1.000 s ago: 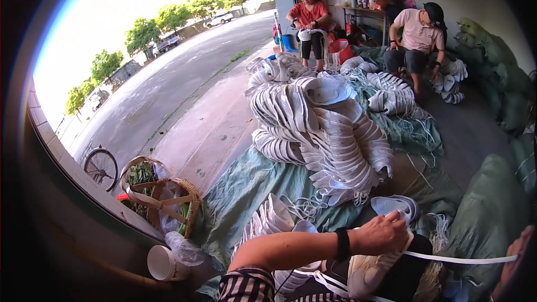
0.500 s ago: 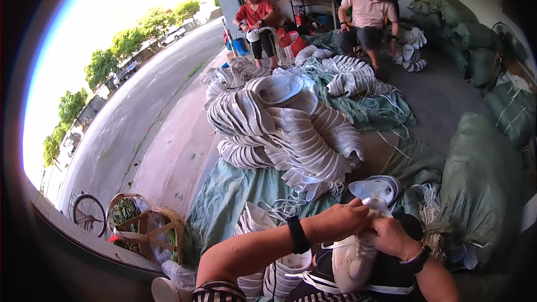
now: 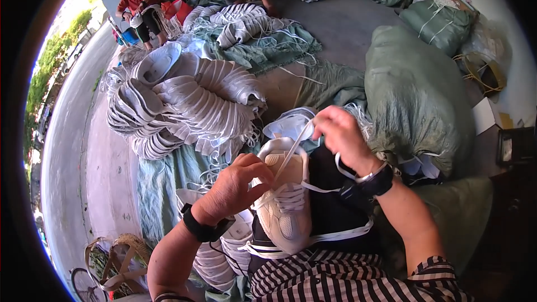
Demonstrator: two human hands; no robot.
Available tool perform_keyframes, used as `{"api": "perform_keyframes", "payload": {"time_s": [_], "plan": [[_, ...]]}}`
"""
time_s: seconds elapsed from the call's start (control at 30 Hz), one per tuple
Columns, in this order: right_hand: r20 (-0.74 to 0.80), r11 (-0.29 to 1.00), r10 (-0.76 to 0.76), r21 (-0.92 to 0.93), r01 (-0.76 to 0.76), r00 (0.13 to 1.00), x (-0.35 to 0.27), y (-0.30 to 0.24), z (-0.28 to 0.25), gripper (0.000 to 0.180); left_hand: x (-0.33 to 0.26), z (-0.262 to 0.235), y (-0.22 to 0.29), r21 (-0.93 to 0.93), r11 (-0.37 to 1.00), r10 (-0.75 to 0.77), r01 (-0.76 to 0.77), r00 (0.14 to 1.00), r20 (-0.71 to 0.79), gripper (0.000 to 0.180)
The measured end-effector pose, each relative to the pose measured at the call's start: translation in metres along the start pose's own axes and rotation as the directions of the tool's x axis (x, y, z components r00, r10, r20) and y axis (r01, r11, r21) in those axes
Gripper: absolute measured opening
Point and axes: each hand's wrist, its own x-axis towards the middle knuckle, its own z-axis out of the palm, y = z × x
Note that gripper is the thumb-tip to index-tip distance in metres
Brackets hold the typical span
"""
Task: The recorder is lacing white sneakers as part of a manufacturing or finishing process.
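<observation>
A cream and white sneaker upper (image 3: 284,221) rests on my lap, toe pointing toward me, with white lacing across its front. My left hand (image 3: 238,187) is closed at the left edge of its opening, thumb and forefinger by the top eyelets. Between the fingertips of my right hand (image 3: 344,137), held above and right of the upper, is a white shoelace (image 3: 293,151). That lace slants taut down to the lacing near my left fingertips. Another loose lace end (image 3: 344,236) lies across my lap. Just beyond the upper sits another pale shoe upper (image 3: 288,124).
Nested stacks of white uppers (image 3: 207,92) pile on green sheeting (image 3: 162,187) ahead, with more stacked uppers (image 3: 212,265) beside my left forearm. A bulging green sack (image 3: 419,95) stands at right. Two people sit farther back. A wicker basket (image 3: 120,263) is at lower left.
My view has swung right and down. My hands, earlier together at the top of the upper, have moved apart. The right one now holds a lace drawn upward.
</observation>
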Motion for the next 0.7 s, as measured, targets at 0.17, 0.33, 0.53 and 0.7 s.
{"api": "perform_keyframes", "payload": {"time_s": [0.17,0.33,0.53,0.7], "plan": [[-0.038,0.801,0.189,0.583,-0.131,0.981,-0.010,0.011,-0.052,0.015,0.011,0.024,0.044,0.448,0.865,-0.262,0.227,0.965,0.019,0.016],[0.133,0.549,0.268,0.793,-0.265,0.954,-0.023,0.012,-0.058,0.019,0.015,0.042,0.044,0.527,0.833,-0.180,0.170,0.983,-0.031,0.017],[0.015,0.581,0.256,0.797,-0.167,0.966,-0.022,-0.009,-0.114,0.012,0.007,0.034,0.036,0.353,0.920,-0.169,0.170,0.985,-0.034,0.015],[-0.274,0.736,0.129,0.670,0.092,0.953,-0.013,-0.046,-0.213,0.009,0.001,0.016,0.013,0.152,0.988,0.009,-0.010,1.000,0.005,0.019]]}}
